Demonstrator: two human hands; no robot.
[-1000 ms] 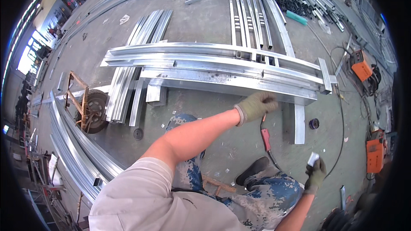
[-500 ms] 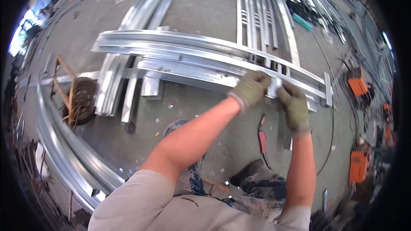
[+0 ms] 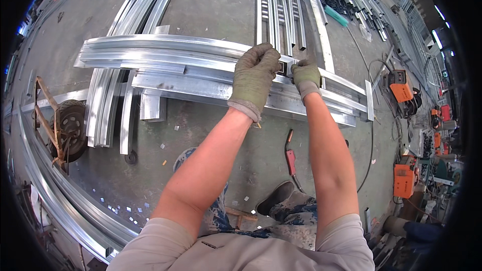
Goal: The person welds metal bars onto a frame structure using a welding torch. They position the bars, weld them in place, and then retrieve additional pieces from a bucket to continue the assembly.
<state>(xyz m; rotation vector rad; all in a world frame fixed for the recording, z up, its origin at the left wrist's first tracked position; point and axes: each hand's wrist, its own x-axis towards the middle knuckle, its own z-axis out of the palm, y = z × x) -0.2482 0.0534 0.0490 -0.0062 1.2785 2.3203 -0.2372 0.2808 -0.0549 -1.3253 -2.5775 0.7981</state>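
Observation:
Both my hands wear green work gloves and are raised over a stack of long silver metal channels (image 3: pixel 201 65). My left hand (image 3: pixel 253 78) is closed, its thumb and fingers pinched together. Just right of its fingertips is a small metal piece (image 3: pixel 283 69), squarish with a dark middle. My right hand (image 3: pixel 306 76) curls its fingers at the other side of that piece. The gloves partly hide it, so its exact shape cannot be told. Below the hands, a red-handled welding torch (image 3: pixel 291 160) lies on the floor with its cable running toward my foot.
More channels (image 3: pixel 105 100) lie crosswise under the stack's left end. Square tubes (image 3: pixel 273 15) extend beyond it. A wheeled cart (image 3: pixel 70 125) and long bent-looking profiles (image 3: pixel 70 195) are at left. Orange machines (image 3: pixel 404 180) with cables stand at right. Small metal scraps dot the floor.
The view has shifted, so the scene sits further left. My hands have moved away from me, from the near edge of the stack to over it, with the small piece between them.

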